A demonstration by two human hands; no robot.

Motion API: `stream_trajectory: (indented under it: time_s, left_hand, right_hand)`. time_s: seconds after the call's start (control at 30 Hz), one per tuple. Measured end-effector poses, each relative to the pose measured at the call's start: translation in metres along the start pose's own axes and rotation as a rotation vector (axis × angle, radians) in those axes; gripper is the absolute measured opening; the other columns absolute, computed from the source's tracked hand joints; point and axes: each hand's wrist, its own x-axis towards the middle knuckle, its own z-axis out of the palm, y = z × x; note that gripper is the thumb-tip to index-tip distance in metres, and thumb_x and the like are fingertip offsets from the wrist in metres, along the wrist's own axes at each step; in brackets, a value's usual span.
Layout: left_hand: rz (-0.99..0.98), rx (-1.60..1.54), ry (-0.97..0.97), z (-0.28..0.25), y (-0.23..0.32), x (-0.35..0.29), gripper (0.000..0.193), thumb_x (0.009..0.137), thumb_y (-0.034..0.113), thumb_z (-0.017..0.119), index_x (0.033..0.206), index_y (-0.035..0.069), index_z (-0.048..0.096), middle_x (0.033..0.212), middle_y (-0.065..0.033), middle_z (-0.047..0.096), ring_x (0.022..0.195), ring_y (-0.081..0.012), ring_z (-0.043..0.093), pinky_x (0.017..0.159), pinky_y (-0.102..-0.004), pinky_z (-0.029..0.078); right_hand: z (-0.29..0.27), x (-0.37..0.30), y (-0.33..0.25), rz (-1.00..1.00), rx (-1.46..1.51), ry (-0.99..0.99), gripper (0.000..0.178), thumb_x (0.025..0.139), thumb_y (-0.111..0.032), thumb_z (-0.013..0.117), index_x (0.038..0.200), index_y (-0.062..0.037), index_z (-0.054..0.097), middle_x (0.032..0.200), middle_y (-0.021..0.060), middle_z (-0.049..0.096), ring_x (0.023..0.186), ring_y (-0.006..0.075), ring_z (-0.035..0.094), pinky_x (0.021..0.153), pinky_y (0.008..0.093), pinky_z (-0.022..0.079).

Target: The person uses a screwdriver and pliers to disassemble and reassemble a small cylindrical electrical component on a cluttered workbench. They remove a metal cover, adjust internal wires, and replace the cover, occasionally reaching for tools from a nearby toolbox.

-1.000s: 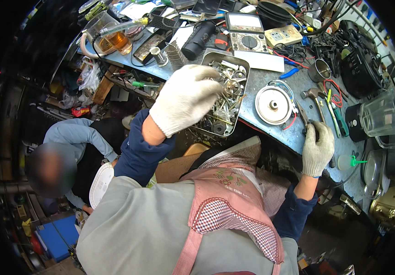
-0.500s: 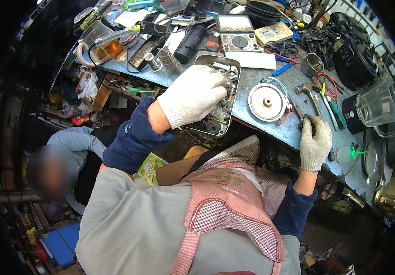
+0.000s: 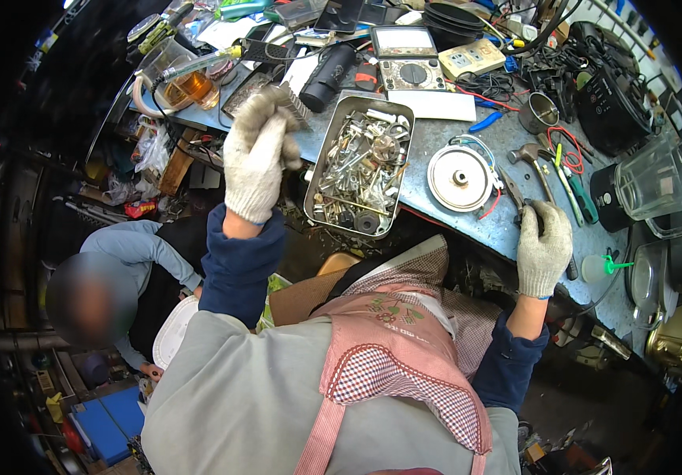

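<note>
The desk (image 3: 436,131) carries a tin (image 3: 381,105) of metal parts (image 3: 353,170) at its near edge. The left hand (image 3: 262,150) is raised just left of the tin; its blurred fingers cannot be judged apart or together. Earlier, it covered the contents. The right hand (image 3: 544,247), unmoved, curls its fingers at the pliers (image 3: 509,184); grip unclear.
</note>
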Motion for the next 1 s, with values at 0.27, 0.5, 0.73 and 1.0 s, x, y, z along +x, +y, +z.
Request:
stream_trajectory:
  time_s: [0.27, 0.5, 0.73, 1.0]
  left_hand:
    - [-0.469, -0.201, 0.075, -0.045, -0.046, -0.06, 0.049, 0.099, 0.017, 0.069, 0.142, -0.006, 0.066, 0.107, -0.0089, 0.073, 0.065, -0.0072, 0.058, 0.052, -0.0239, 0.044]
    - [-0.802, -0.501, -0.223, -0.025, -0.046, -0.102, 0.062, 0.108, 0.064, 0.064, 0.146, 0.015, 0.06, 0.112, -0.0038, 0.068, 0.082, -0.0182, 0.062, 0.061, -0.0316, 0.048]
    - [-0.831, -0.585, -0.121, 0.007, -0.04, -0.093, 0.039, 0.111, 0.043, 0.065, 0.136, 0.013, 0.066, 0.114, -0.0069, 0.076, 0.093, -0.0214, 0.071, 0.068, -0.0378, 0.052]
    - [-0.718, -0.471, 0.089, 0.003, -0.045, -0.102, 0.043, 0.111, 0.046, 0.064, 0.136, 0.011, 0.067, 0.117, -0.0069, 0.075, 0.082, -0.0191, 0.067, 0.062, -0.0369, 0.054]
  right_hand:
    - [-0.002, 0.001, -0.005, -0.004, 0.0, -0.016, 0.016, 0.094, -0.011, 0.081, 0.107, -0.0013, 0.08, 0.108, 0.0162, 0.078, 0.104, 0.0345, 0.074, 0.096, 0.0422, 0.057]
    - [0.001, -0.002, 0.001, 0.007, 0.012, -0.021, 0.018, 0.092, -0.011, 0.083, 0.107, -0.0013, 0.08, 0.112, 0.0183, 0.079, 0.108, 0.0366, 0.074, 0.099, 0.0451, 0.057]
    - [-0.001, -0.002, 0.002, 0.015, 0.003, -0.034, 0.019, 0.093, -0.013, 0.082, 0.108, -0.0012, 0.08, 0.113, 0.0175, 0.079, 0.108, 0.0367, 0.074, 0.1, 0.0447, 0.056]
    - [0.001, -0.003, 0.003, -0.003, -0.011, -0.03, 0.019, 0.094, -0.015, 0.082, 0.108, -0.0022, 0.08, 0.113, 0.017, 0.079, 0.109, 0.0365, 0.074, 0.1, 0.0445, 0.056]
